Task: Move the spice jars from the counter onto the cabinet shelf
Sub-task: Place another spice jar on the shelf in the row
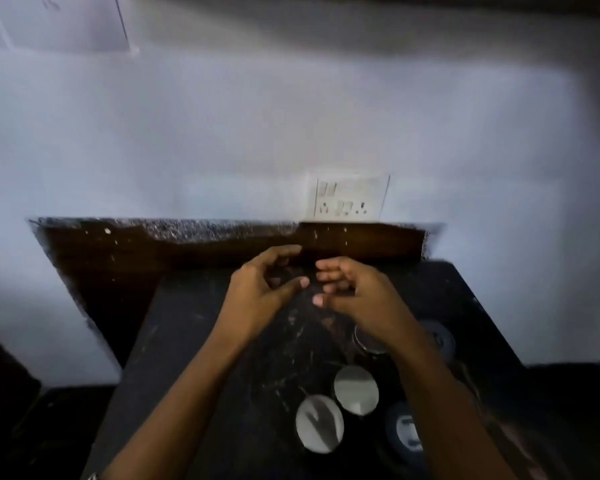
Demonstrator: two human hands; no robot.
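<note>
Two bare hands, left hand [260,292] and right hand [355,289], are held close together above the dark surface [201,341], fingers loosely curled and grasping nothing. Spice jars [355,389] are seen upright near its front, silver lids facing up, beneath the right forearm.

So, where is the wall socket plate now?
In the head view the socket plate is on the white wall right of centre, just above the dark backsplash strip and directly beyond the right hand.
</note>
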